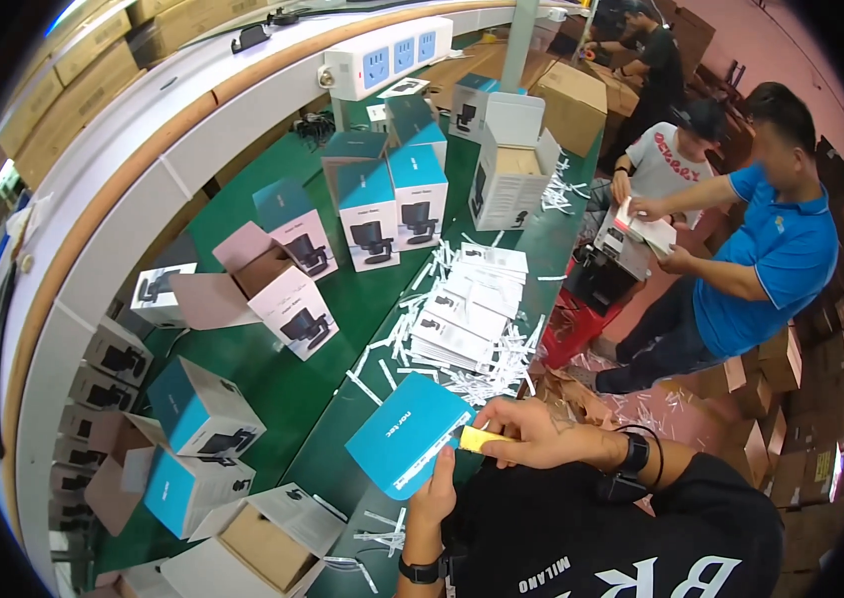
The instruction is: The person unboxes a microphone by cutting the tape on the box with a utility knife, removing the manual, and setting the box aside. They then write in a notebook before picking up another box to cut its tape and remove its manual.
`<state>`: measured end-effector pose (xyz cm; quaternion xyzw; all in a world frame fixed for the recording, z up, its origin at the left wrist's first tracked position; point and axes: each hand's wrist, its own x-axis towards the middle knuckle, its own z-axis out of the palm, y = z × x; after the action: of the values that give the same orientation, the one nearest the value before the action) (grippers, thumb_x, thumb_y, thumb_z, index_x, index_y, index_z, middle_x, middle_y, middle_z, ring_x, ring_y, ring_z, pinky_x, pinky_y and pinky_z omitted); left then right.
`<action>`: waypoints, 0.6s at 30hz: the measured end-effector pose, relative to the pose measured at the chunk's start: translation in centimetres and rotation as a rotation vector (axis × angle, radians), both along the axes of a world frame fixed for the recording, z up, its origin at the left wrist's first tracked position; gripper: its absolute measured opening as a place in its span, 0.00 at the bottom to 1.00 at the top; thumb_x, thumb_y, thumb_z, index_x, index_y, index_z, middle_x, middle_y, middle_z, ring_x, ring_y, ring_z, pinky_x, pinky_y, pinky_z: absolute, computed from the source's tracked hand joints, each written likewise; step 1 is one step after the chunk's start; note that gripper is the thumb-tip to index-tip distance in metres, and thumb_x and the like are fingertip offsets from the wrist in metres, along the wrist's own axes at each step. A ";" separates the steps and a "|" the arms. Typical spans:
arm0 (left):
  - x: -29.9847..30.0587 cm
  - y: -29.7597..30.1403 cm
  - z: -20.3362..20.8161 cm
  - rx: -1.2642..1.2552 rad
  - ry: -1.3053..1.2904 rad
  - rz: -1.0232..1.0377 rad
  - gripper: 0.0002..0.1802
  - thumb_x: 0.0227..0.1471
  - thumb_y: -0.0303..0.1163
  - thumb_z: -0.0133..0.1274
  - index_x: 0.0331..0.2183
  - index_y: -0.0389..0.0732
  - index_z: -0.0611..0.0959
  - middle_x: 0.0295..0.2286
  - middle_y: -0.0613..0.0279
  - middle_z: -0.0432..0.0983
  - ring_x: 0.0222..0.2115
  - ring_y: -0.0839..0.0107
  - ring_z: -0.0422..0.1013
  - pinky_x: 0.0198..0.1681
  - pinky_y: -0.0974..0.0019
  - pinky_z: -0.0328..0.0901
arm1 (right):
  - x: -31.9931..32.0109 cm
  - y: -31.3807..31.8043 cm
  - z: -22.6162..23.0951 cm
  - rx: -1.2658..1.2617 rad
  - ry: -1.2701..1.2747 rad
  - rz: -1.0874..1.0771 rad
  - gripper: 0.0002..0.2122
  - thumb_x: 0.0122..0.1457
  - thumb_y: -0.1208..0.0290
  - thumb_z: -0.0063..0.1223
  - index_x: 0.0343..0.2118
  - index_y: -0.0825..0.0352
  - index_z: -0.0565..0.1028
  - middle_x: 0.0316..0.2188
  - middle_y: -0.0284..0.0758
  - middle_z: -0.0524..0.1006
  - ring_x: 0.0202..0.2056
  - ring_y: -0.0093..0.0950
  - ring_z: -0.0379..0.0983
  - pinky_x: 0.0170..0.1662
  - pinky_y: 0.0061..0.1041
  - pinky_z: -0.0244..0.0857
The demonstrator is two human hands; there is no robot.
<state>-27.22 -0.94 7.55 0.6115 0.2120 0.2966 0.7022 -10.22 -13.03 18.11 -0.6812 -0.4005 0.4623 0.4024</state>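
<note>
My left hand grips the lower edge of a teal carton, its thumb lying along the white printed strip on the carton's right side. Closed round a short yellow tool with a dark tip, my right hand has that tip at the same strip. Whether the tool is a marker or a cutter I cannot tell. Just beyond the carton lie stacks of white printed leaflets amid many thin paper strips.
Teal-and-white product boxes stand on the green table. Open cartons sit at the left, near side and far side. A power strip is fixed on the shelf edge. Two people work at the right.
</note>
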 end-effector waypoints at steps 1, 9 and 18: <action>0.0 0.0 0.0 -0.016 -0.004 -0.010 0.15 0.63 0.27 0.49 0.48 0.31 0.80 0.45 0.56 0.79 0.45 0.66 0.73 0.50 0.63 0.66 | -0.1 -0.2 -0.3 -0.003 0.039 -0.026 0.15 0.63 0.72 0.58 0.49 0.70 0.70 0.33 0.35 0.78 0.27 0.21 0.80 0.27 0.19 0.72; -0.3 -0.3 0.7 0.030 -0.110 0.030 0.13 0.63 0.27 0.49 0.46 0.31 0.80 0.40 0.57 0.79 0.39 0.67 0.74 0.43 0.65 0.67 | -2.5 -0.4 -0.8 -0.094 0.197 -0.181 0.12 0.65 0.73 0.57 0.47 0.71 0.70 0.33 0.35 0.79 0.27 0.21 0.79 0.26 0.17 0.72; -1.7 0.2 -0.8 0.108 -0.086 0.002 0.11 0.64 0.27 0.49 0.43 0.31 0.81 0.37 0.57 0.80 0.34 0.68 0.74 0.38 0.65 0.68 | -4.4 -0.7 -1.5 -0.117 0.236 -0.268 0.12 0.64 0.72 0.57 0.46 0.72 0.70 0.33 0.36 0.78 0.26 0.22 0.79 0.25 0.18 0.73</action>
<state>-28.88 -0.77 6.77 0.6351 0.1661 0.3344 0.6762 -14.58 -13.70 16.61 -0.6918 -0.2285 0.5036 0.4643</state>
